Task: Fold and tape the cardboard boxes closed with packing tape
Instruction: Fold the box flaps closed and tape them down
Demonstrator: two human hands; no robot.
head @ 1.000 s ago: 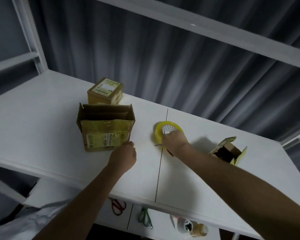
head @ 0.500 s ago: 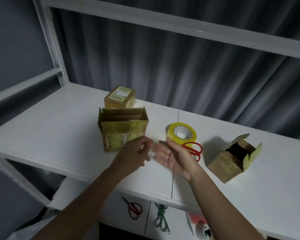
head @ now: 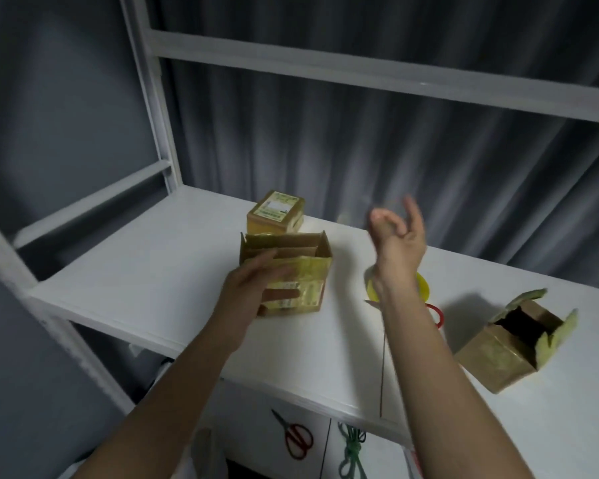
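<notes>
Cardboard, shiny with yellowish tape, makes up all three boxes on the white counter (head: 146, 271). An open box (head: 291, 267) stands upright near the middle, its top flaps spread and its mouth facing up; its front face is partly covered by the left hand (head: 253, 292), whose straight, relaxed fingers lie against that face without curling round anything. Just behind it, towards the counter's far edge, sits a closed box (head: 276, 212) with a pale label on top, its lower front hidden by the open one. A third box (head: 509, 344) lies tipped over near the right end, its open mouth pointing up and to the right, with ragged flaps around a dark inside that cannot be made out. The right hand (head: 400, 236) is raised off the counter, blurred, palm towards the camera, fingers loosely bent and holding nothing. Its wrist hides most of the yellow tape roll (head: 423, 288), which lies flat between the open box and the tipped one; only its right rim shows. Only a red handle loop of the scissors (head: 437, 314) beside the roll peeks out past the forearm. Below the counter's near edge, on a lower shelf, lie a second pair of scissors (head: 296, 439) and a green cord (head: 351, 454), partly cut off.
</notes>
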